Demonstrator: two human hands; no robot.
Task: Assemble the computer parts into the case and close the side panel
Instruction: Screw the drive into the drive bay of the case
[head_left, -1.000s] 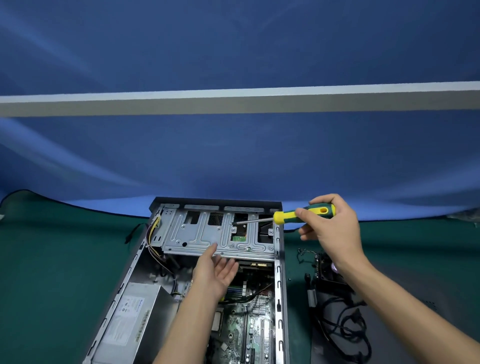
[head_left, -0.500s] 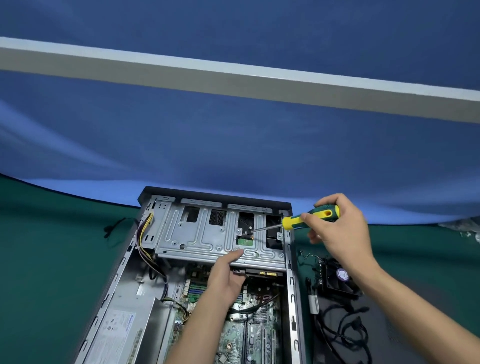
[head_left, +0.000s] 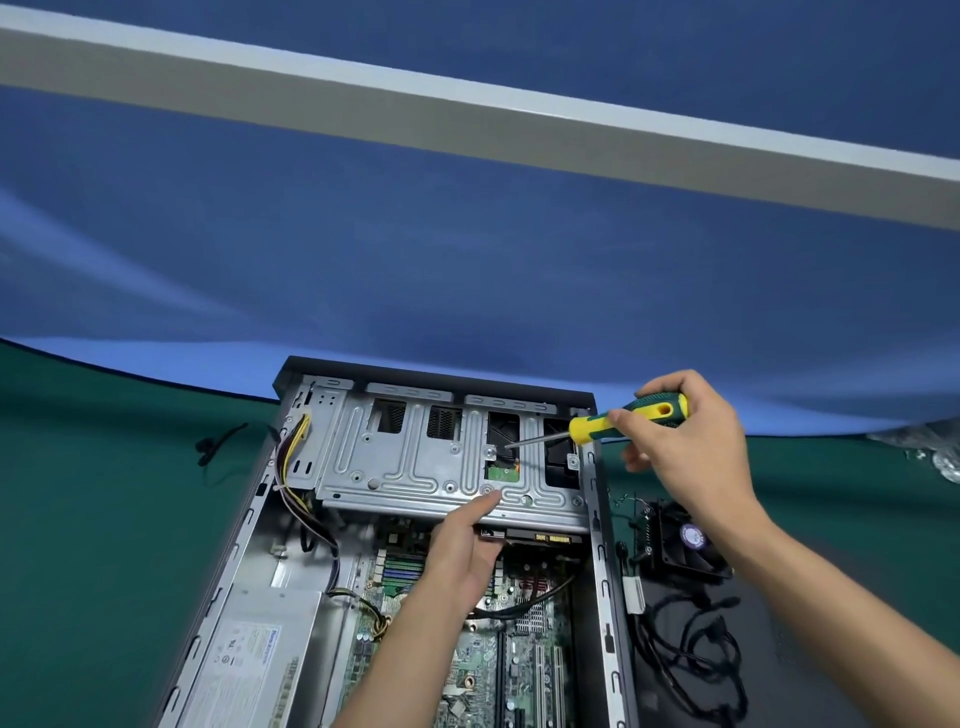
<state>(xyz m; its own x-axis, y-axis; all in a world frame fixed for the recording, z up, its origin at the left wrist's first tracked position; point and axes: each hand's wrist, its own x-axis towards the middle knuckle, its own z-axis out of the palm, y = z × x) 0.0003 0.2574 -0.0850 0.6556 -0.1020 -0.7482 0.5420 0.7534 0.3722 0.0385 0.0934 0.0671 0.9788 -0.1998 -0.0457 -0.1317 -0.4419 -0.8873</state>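
Screwdriver (head_left: 626, 422) brought to the drive cage (head_left: 447, 470) in the open case (head_left: 597, 571), laid on the green surface (head_left: 104, 519).
The handle was gripped by the right hand (head_left: 685, 441), tip angled at a cage screw; the cage edge was steadied by the left hand (head_left: 462, 545), fingers extended.

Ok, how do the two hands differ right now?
The right hand grips the yellow-and-green screwdriver above the case's right edge; the left hand holds nothing. The left hand's extended fingers touch the silver metal drive cage; the right hand stays off it.
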